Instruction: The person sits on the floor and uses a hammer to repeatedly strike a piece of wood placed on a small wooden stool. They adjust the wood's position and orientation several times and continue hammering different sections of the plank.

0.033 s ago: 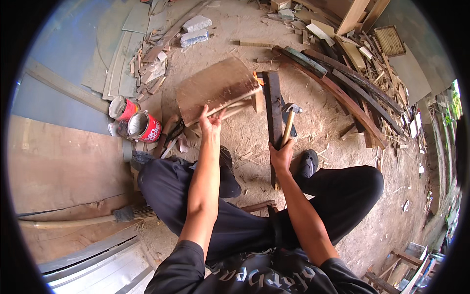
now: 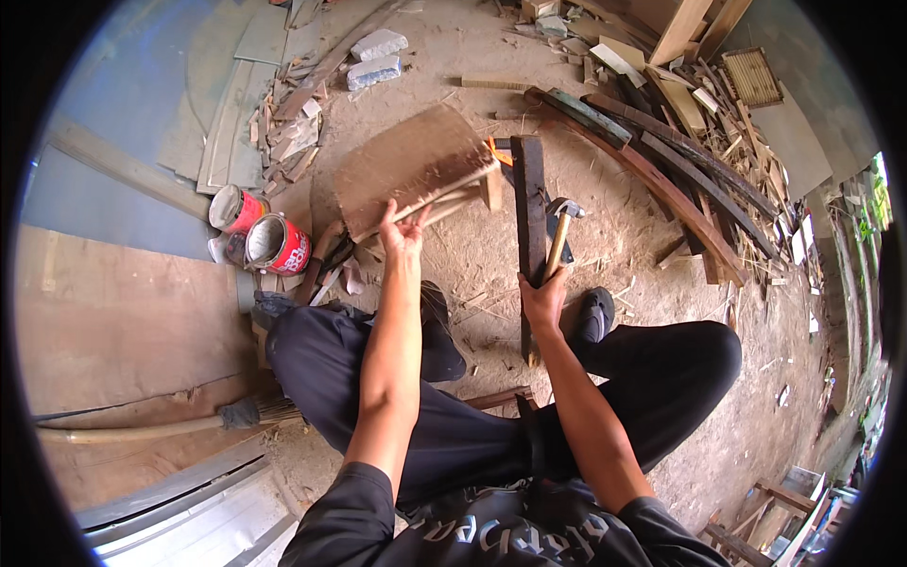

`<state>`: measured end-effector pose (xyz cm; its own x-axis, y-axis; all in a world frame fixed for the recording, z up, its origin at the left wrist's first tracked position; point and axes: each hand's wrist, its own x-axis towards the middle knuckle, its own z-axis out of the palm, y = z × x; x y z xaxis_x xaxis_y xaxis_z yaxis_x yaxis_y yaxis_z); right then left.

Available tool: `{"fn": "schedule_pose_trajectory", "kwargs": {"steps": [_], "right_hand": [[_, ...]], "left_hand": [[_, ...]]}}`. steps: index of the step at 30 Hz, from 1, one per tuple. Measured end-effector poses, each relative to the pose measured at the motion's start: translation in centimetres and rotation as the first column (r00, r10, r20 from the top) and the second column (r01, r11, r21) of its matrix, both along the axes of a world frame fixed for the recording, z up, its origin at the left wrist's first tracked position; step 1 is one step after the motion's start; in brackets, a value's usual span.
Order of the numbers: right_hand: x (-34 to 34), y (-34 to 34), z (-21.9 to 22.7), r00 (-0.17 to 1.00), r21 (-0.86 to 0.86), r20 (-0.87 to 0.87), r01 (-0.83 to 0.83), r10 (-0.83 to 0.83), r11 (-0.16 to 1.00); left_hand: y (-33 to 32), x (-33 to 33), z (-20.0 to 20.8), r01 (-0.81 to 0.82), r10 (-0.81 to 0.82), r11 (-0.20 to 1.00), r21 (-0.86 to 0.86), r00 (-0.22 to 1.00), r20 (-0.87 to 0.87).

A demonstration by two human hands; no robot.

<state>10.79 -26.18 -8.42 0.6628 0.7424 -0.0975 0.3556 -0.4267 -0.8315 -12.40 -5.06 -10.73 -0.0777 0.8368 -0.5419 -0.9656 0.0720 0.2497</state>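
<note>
My left hand (image 2: 404,231) is closed on the near edge of a small wooden stool (image 2: 408,170). The stool is tilted, its worn brown top facing up and its pale legs and rails showing beneath at the right. My right hand (image 2: 545,300) grips a claw hammer (image 2: 557,248) low on its pale wooden handle, head pointing away from me. Beneath that hand a long dark wooden beam (image 2: 529,208) lies on the ground, running away from me between my feet. Behind the stool's right corner something orange (image 2: 497,151) shows; its kind is mostly hidden.
Two red paint cans (image 2: 278,243) stand at the left, beside scrap wood. Long timbers (image 2: 652,180) and offcuts pile up at the far right. Two pale blocks (image 2: 374,73) lie at the far left. A broom (image 2: 236,415) lies at the near left.
The stool in my left hand has shifted slightly to the left and toward me. My right hand and the hammer have stayed in place.
</note>
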Motion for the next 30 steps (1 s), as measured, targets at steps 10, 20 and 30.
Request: {"fn": "schedule_pose_trajectory", "kwargs": {"steps": [10,20,30], "right_hand": [[-1.2,2.8,-8.1,0.979,-0.335,0.071,-0.156,0.190,0.929],[-0.3,3.9,-10.9,0.972,-0.402,0.014,-0.208,0.233,0.892],[6.7,11.2,4.8,0.877,-0.570,-0.017,-0.403,0.480,0.716]], "left_hand": [[4.7,-4.2,-0.7,-0.096,0.097,0.995,0.022,0.994,-0.055],[0.8,-5.2,-0.4,0.210,-0.238,0.971,-0.113,0.815,-0.528],[-4.7,-1.5,-3.7,0.640,-0.735,0.623,-0.450,0.283,-0.616]]}}
